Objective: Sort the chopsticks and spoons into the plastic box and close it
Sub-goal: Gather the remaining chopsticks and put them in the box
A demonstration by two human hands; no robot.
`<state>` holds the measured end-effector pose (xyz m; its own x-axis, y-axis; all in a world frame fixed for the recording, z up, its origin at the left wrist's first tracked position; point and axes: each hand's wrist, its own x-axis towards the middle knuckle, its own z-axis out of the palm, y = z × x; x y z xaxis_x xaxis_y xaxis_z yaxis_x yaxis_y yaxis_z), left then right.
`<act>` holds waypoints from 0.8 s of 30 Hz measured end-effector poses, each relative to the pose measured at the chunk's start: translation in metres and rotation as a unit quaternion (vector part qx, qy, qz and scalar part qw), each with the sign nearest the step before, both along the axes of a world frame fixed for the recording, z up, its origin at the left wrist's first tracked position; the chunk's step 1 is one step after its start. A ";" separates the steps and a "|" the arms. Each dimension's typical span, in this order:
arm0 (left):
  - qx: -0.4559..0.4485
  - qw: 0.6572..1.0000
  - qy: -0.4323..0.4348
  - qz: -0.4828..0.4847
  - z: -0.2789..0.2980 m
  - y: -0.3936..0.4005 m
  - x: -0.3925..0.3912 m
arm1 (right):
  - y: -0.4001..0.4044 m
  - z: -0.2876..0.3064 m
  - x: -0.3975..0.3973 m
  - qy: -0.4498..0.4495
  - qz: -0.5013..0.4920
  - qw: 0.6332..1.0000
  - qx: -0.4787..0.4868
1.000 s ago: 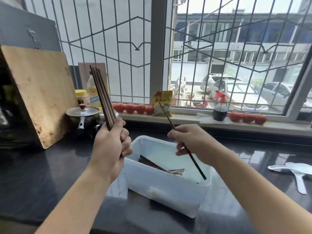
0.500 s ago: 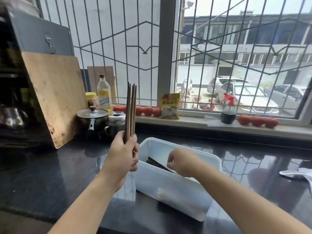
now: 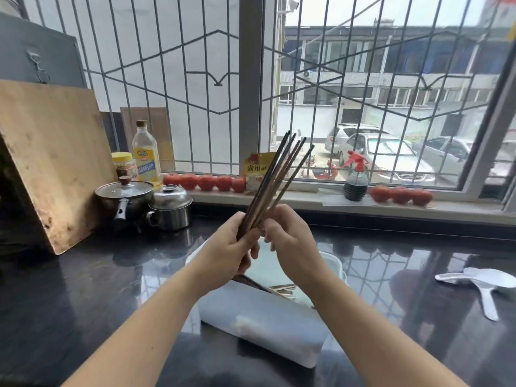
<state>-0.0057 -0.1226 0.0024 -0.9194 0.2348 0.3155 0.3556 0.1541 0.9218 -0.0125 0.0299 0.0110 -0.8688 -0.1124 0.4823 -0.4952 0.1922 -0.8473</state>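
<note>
Hands meet above the plastic box (image 3: 259,328); left hand (image 3: 226,254) grips a fanned bundle of chopsticks (image 3: 275,185) upright, likely for picking singly; right hand (image 3: 290,241) pinches one stick; more chopsticks lie inside the box; spoons (image 3: 480,283) rest well right of it.

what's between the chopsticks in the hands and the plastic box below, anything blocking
Nothing visible blocks them. The left hand grips the chopstick bundle, the right hand touching it, directly above the open plastic box, which has no lid on.
</note>
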 end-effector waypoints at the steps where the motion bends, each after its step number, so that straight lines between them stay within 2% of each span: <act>1: -0.007 1.000 0.005 -0.001 -0.002 -0.001 0.000 | 0.000 0.001 0.000 -0.007 0.001 1.000 -0.015; 5: -0.019 0.999 0.019 0.023 -0.006 -0.002 0.001 | -0.001 -0.002 -0.002 -0.006 -0.029 0.999 0.020; 7: 0.007 0.997 0.023 0.067 -0.004 -0.002 0.002 | -0.001 0.000 -0.001 0.006 -0.052 0.999 -0.002; 10: 0.093 0.968 0.061 0.225 -0.003 0.000 0.004 | 0.007 0.006 0.002 0.039 -0.109 0.988 -0.106; 12: 0.186 0.936 0.078 0.290 -0.005 0.000 0.004 | 0.013 0.006 0.004 0.074 -0.143 0.983 -0.093; 14: 0.240 0.925 0.064 0.288 -0.006 -0.001 0.003 | 0.017 0.006 0.002 0.091 -0.144 0.985 0.029; 16: 0.264 0.929 0.043 0.256 -0.005 -0.003 0.003 | 0.020 0.007 0.000 0.068 -0.097 0.971 0.210; 20: 0.342 0.918 -0.005 0.201 -0.003 -0.012 0.002 | 0.023 -0.004 0.005 0.022 -0.052 0.883 0.466; 22: 0.357 0.916 -0.025 0.183 -0.001 -0.014 0.002 | 0.020 -0.014 0.008 0.021 -0.028 0.838 0.545; 24: 0.342 0.923 -0.032 0.172 0.000 -0.015 0.002 | 0.018 -0.018 0.007 -0.007 -0.004 0.829 0.559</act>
